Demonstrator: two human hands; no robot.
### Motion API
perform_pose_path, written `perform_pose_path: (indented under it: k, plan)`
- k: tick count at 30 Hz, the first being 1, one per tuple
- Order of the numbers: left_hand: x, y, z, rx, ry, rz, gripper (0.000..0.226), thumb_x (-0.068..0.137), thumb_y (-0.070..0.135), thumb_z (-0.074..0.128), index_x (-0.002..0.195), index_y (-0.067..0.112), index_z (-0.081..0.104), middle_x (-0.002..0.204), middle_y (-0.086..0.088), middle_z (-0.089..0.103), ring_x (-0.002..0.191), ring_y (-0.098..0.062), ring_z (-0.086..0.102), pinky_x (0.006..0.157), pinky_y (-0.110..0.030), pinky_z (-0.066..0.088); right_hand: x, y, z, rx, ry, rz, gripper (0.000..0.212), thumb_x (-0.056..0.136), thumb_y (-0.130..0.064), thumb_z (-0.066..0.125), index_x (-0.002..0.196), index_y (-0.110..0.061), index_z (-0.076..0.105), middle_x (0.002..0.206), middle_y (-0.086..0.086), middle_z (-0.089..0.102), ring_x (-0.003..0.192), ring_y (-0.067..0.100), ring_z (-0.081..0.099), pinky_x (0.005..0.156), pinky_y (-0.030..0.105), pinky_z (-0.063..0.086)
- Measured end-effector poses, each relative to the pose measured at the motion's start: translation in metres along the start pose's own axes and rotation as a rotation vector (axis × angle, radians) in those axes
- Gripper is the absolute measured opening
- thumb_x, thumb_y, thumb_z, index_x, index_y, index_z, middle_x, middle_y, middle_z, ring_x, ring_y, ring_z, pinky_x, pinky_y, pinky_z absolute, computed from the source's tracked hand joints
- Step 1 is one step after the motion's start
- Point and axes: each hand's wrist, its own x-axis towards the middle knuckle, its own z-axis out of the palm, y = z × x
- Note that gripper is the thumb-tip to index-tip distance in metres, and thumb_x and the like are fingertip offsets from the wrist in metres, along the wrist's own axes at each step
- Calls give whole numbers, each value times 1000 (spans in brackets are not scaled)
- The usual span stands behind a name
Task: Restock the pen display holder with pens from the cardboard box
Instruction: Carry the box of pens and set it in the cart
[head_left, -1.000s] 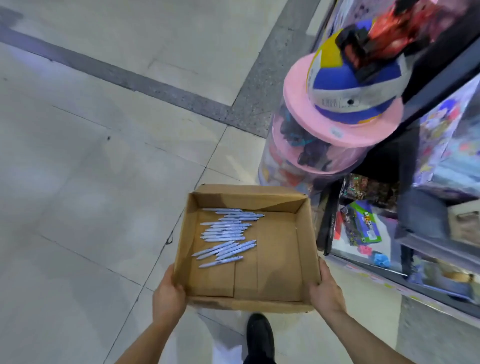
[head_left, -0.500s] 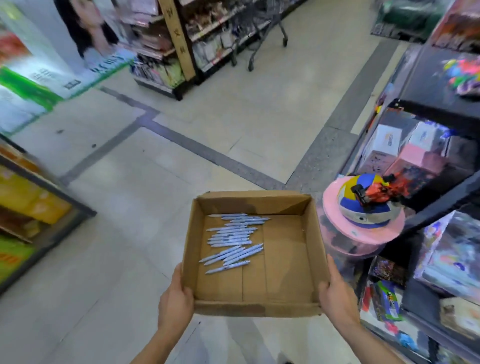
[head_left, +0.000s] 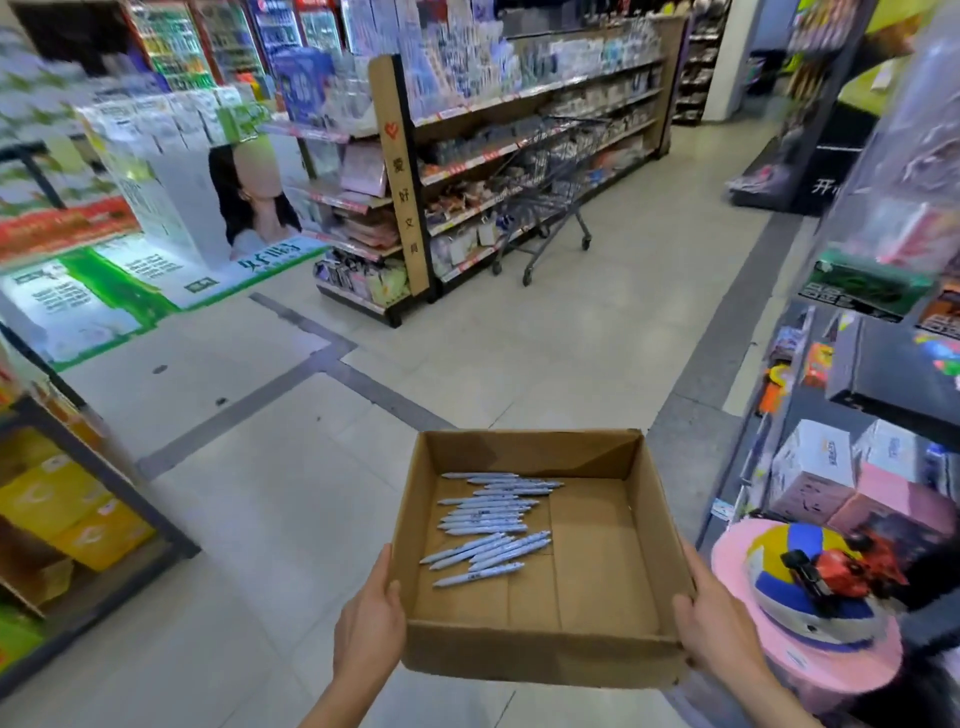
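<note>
The cardboard box (head_left: 540, 649) sat low at centre frame, pale blue pens (head_left: 491, 525) lying in its left half as before. The view had risen from floor to aisle shelves (head_left: 519, 156). The left hand (head_left: 369, 623) and right hand (head_left: 722, 631) gripped its near corners.

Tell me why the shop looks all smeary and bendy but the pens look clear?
In the head view, the pens and cardboard box are sharp, while the far shelves smear with motion blur; the wide lens curves the edges, and glare whitens the floor poster.
</note>
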Motion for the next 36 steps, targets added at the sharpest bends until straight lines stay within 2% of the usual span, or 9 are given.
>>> perform_pose_path:
  k: [4,8,16,21,25,30,32,34,36]
  plan:
    - [68,2,-25,33,2,11,49,104,38,24,153,37,23,139,0,58,115,-25,62,98,-41,51,29,-53,7,18,17,17,68,92,-12,48,153,-34,28,109,8,65,76,25,53,68,34,44]
    - [132,14,-42,23,-19,71,52,101,45,23,153,38,22,141,2,56,116,-24,63,98,-42,51,68,-99,10,-5,44,24,70,93,-12,46,154,-38,24,127,9,65,84,26,54,75,32,46]
    - [266,85,-28,53,-112,97,52,101,45,20,153,39,22,144,2,54,121,-26,60,104,-43,47,180,-144,7,55,86,120,71,92,-15,47,154,-41,25,124,6,65,86,27,62,74,33,51]
    - [365,161,-1,43,-131,61,57,98,53,17,153,37,22,147,3,50,126,-25,57,107,-42,44,296,-175,-11,135,98,148,69,96,-13,50,156,-39,25,95,2,65,68,13,60,54,24,45]
    - [432,222,5,66,-99,34,53,101,47,21,152,35,25,144,3,54,122,-25,60,105,-42,46,391,-210,-32,163,50,153,68,97,-12,50,156,-35,26,104,4,67,78,18,62,69,31,52]
    - [502,290,3,53,-100,-18,48,100,51,20,146,41,29,136,4,60,114,-23,64,101,-40,49,489,-254,-63,83,48,130,68,98,-16,50,157,-37,23,99,2,65,76,14,63,73,34,58]
    - [550,315,6,19,-105,-57,33,103,46,22,133,39,33,124,2,61,112,-22,62,98,-34,48,524,-274,-75,82,49,116,68,99,-16,50,157,-37,22,99,0,63,77,13,62,72,32,58]
    - [598,328,19,59,-137,-81,24,106,38,25,128,35,34,110,-1,57,109,-22,61,90,-31,48,561,-291,-84,68,70,106,67,100,-16,49,158,-36,21,107,-1,63,77,11,61,66,27,56]
    - [634,346,26,103,-129,-63,32,104,37,30,136,40,33,103,-1,59,95,-20,64,76,-29,49,598,-307,-92,44,81,103,66,100,-17,47,158,-37,20,116,1,64,75,12,61,63,26,54]
